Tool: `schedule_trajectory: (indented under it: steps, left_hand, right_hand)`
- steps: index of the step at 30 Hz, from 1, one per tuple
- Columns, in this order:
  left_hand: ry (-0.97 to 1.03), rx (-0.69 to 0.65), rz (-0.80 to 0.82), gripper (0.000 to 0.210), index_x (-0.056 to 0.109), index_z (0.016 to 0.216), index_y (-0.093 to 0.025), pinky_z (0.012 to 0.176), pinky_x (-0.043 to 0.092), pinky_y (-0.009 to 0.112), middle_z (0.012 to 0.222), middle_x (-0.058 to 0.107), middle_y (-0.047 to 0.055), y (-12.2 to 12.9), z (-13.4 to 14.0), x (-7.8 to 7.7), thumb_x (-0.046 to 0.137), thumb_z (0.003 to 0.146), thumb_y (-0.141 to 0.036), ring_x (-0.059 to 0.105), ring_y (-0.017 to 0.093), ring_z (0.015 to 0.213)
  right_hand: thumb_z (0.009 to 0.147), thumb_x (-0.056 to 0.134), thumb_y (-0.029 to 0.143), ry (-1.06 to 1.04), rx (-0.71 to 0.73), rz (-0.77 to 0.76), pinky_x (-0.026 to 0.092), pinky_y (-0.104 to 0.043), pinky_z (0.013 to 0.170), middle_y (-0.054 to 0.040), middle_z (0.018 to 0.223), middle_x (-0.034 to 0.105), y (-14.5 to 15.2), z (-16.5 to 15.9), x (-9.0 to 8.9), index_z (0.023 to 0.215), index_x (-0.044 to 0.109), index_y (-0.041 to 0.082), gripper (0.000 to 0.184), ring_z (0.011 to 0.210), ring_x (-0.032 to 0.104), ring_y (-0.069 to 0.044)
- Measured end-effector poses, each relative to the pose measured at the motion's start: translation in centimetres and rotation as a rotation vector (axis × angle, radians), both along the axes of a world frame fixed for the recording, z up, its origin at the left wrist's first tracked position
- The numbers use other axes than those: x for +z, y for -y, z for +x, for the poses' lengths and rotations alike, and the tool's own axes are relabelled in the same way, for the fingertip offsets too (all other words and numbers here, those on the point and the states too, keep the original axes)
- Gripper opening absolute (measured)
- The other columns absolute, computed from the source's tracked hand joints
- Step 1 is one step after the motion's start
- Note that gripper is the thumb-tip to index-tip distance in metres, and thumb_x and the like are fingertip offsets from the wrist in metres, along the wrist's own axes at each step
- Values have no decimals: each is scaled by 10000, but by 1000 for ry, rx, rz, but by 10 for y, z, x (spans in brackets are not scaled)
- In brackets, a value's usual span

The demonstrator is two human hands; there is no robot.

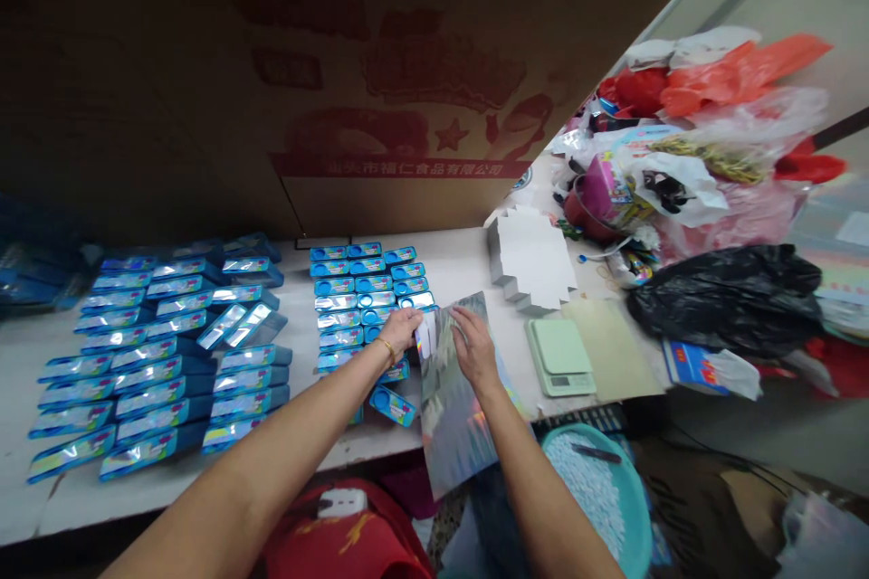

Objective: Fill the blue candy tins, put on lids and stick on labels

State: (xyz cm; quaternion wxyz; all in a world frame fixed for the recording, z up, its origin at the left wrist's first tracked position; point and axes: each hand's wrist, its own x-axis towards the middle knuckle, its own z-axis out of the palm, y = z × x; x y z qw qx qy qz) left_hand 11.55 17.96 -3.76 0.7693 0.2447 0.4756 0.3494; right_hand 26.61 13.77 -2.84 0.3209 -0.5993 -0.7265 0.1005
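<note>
My left hand [402, 332] is closed in a pinch on a small white piece with coloured markings [425, 335], too small to name exactly. Close by, my right hand [475, 348] has its fingers bent onto the upper part of a shiny silver rainbow-sheen sheet [452, 416], which slants across the table's front edge. Rows of small blue boxes [336, 300] stand to the left of my left hand, partly covered by that forearm. One blue box [392, 405] lies askew just below the hand.
More blue boxes [163, 371] fill the table's left side. A big carton [407, 145] looms behind. To the right are stacked white card blanks [533, 258], a pale green scale [560, 355], a black bag [733, 303] and a turquoise basin [638, 488] of white pellets. A red stool [346, 529] stands below.
</note>
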Motion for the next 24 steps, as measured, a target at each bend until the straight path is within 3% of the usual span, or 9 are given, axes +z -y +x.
schedule_trajectory:
  steps: [9,11,14,17,20,22,24]
  left_hand:
    - [184,-8,-17,225,525,714,-157,567,421,254,640,530,-12,6,-2,5,653,595,-299,496,97,574]
    - [133,-13,2,202,529,721,-159,573,427,256,638,535,-9,7,-2,3,629,619,-302,503,99,575]
    - [-107,-20,108,149,542,720,-156,570,431,261,602,538,-5,5,0,-5,550,681,-300,507,106,555]
    - [-298,25,189,107,555,651,-156,580,422,262,556,527,-9,-1,-3,-15,535,682,-256,506,119,555]
    - [-387,73,261,79,572,581,-167,656,418,275,584,549,0,-8,-10,-20,576,641,-217,529,151,654]
    - [-419,98,310,44,608,625,-180,728,410,290,658,584,14,-9,-18,-14,595,631,-221,538,174,750]
    - [-431,134,373,133,640,752,-191,805,388,297,817,613,35,-5,-28,-1,604,641,-255,527,189,871]
  right_hand:
    - [844,344,146,133,81,56,402,-320,878,-64,1148,527,-10,-4,-15,1147,500,206,345,1044,467,-158]
    - [842,350,143,114,76,83,401,-316,882,-68,1147,531,-7,-7,-18,1122,515,190,329,1040,474,-152]
    - [830,390,175,88,48,92,408,-319,868,-64,1110,550,-1,-8,-9,1008,574,191,256,1007,497,-155]
    - [808,429,215,112,14,31,406,-353,853,-63,1080,550,12,-6,25,853,605,202,182,992,492,-186]
    - [787,444,226,121,18,-47,396,-375,840,-69,1039,546,25,-4,79,797,589,207,147,970,490,-208]
    - [777,446,228,77,9,-76,406,-358,807,-69,994,550,27,-7,113,788,575,211,131,935,502,-203]
    - [767,448,234,-6,0,-116,432,-313,716,-64,926,562,22,-15,134,745,565,209,121,866,522,-187]
